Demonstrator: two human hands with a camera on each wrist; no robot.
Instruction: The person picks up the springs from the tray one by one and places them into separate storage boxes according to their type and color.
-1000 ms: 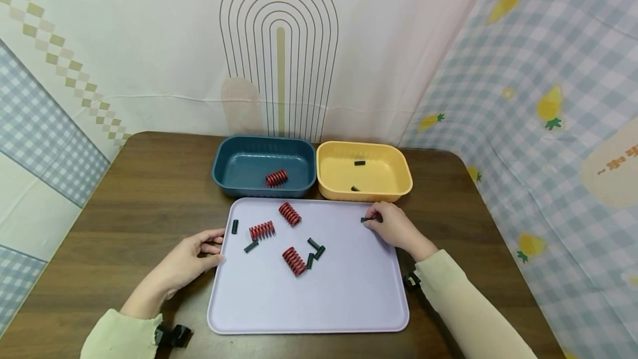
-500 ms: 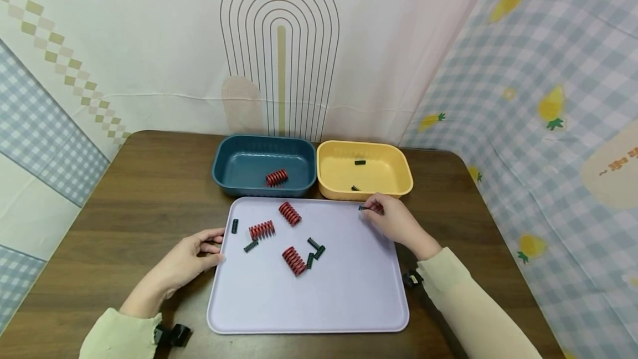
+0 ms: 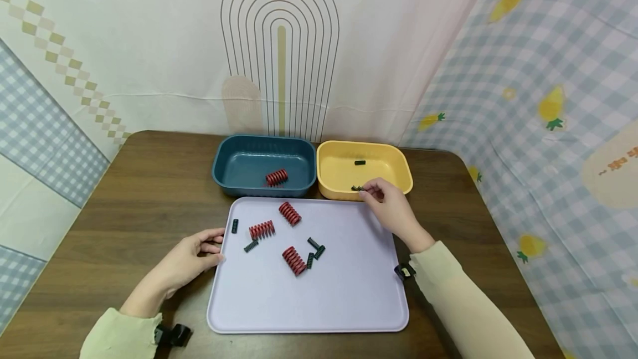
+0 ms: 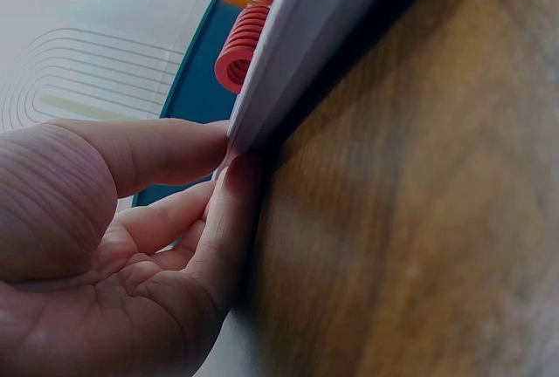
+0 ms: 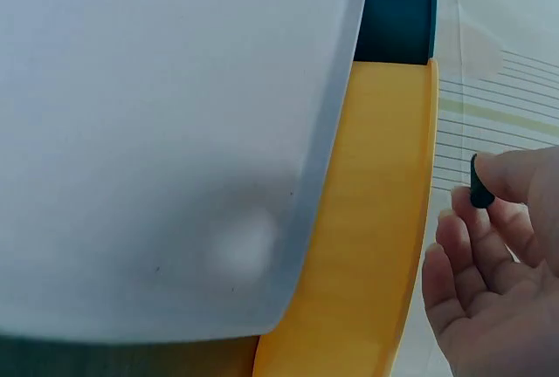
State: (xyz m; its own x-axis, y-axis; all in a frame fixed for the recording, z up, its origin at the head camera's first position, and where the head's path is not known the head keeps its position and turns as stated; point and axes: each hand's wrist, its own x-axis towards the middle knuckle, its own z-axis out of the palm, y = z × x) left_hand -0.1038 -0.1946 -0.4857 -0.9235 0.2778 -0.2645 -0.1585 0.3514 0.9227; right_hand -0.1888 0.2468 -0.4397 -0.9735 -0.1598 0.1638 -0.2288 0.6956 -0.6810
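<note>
My right hand [image 3: 391, 212] pinches a small dark green spring [image 5: 479, 187] between thumb and fingertips, over the front rim of the yellow bin [image 3: 339, 166]. Two more dark green springs show in that bin, one near its middle [image 3: 360, 163]. With thumb on the rim and fingers under it, my left hand [image 3: 186, 263] grips the left edge of the pale lilac tray [image 3: 349, 292]. On the tray lie three large red springs, one of them close to its far edge [image 3: 289, 214], and several small dark green springs, such as one near the left rim [image 3: 235, 226].
Left of the yellow bin stands a dark blue bin [image 3: 239, 173] with red springs [image 3: 276, 178] in it. Both bins sit behind the tray on the brown wooden table [image 3: 149, 193]. A printed cloth [image 3: 174, 43] hangs behind the table and another stands at the right.
My right hand has lifted away from the tray's far right part and moved to the yellow bin's front rim, carrying the small green spring. My left hand has stayed at the tray edge.
</note>
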